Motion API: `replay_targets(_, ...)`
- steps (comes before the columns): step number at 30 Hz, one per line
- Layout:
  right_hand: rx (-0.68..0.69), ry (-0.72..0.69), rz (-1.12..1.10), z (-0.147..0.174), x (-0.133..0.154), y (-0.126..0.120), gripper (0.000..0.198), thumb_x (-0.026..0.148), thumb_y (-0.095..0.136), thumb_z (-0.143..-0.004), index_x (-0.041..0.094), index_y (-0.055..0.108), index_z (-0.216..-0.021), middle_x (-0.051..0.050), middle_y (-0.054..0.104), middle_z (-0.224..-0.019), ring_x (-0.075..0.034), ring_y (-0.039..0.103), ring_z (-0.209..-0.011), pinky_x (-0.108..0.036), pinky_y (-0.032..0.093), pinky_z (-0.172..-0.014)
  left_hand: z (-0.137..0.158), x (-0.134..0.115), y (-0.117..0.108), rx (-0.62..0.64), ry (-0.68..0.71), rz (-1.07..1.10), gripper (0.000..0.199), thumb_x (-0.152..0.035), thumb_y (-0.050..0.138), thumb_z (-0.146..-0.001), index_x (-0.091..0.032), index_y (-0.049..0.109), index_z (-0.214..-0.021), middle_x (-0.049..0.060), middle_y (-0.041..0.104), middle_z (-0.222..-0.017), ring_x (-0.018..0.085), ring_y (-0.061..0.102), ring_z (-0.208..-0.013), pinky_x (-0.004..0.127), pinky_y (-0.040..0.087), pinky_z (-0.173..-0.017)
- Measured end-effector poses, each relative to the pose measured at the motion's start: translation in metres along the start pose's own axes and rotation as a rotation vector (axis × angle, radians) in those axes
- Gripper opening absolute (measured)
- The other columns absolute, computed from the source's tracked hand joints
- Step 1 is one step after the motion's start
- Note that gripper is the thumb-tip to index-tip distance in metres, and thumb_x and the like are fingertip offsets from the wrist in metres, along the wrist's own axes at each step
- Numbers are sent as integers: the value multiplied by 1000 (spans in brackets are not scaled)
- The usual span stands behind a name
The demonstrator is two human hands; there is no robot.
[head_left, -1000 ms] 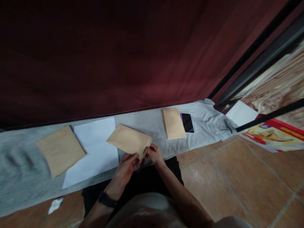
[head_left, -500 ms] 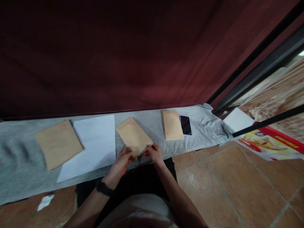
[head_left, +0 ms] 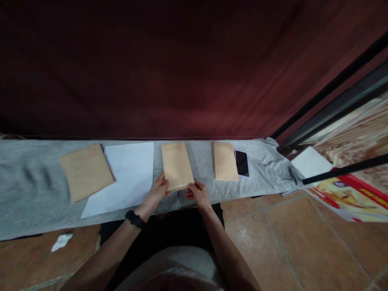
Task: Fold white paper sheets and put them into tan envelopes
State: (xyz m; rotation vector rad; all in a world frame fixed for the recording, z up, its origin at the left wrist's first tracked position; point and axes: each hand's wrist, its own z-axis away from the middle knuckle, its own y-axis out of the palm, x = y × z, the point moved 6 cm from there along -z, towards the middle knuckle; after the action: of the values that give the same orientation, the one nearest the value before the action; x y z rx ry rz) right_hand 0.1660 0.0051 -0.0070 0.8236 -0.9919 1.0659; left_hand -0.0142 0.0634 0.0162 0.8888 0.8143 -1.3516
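A brown paper envelope lies in front of me on the grey cloth, its near edge toward my body. My left hand grips its near left corner, fingers closed, the thumb on top. At the near right corner, the curled fingers of my right hand pinch the edge. A stack of similar brown envelopes rests to the right. On the left, a larger brown envelope overlaps white paper.
A phone lies beside the right stack. The grey cloth covers a narrow bench along a dark red curtain. Black bars and a colourful box are at the right. A crumpled white scrap lies on the tiled floor.
The envelope between my hands has turned from slanted to nearly straight and now lies flatter, its near edge level. Both hands stay at its near corners. The view has shifted slightly.
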Motion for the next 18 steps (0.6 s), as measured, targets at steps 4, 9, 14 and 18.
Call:
replay_targets(4, 58, 100, 67, 4, -3, 3, 28, 51, 69, -80, 24, 61, -73, 0, 67, -60, -14, 58, -42, -27, 51, -41, -4, -6, -13, -85, 131, -138, 51, -5, 66, -72, -20, 67, -121, -3, 60, -70, 17, 58, -66, 24, 50, -65)
replay_targets(9, 98, 113, 218, 7, 0, 4, 30, 49, 64, -85, 24, 60, -68, 2, 65, -55, -12, 56, -41, -22, 47, -39, 8, -10, -18, -110, 416, -367, 46, -16, 73, -75, -23, 68, -120, 7, 66, -107, 26, 62, -105, 38, 48, -103)
replay_targets(14, 107, 51, 420, 6, 5, 1, 36, 43, 57, -90, 24, 58, -60, 3, 60, -47, -11, 51, -37, -21, 41, -38, 24, -5, -5, 58, 634, -703, 45, -23, 67, -84, -26, 64, -129, 10, 53, -144, 32, 47, -135, 47, 35, -118)
replay_targets(18, 41, -51, 584, 8, 12, -10, 37, 38, 62, -90, 24, 57, -56, 2, 54, -44, -14, 55, -45, -23, 43, -49, 24, -1, -3, 134, 656, -830, 39, -23, 60, -90, -27, 65, -128, 9, 55, -144, 32, 47, -134, 49, 35, -118)
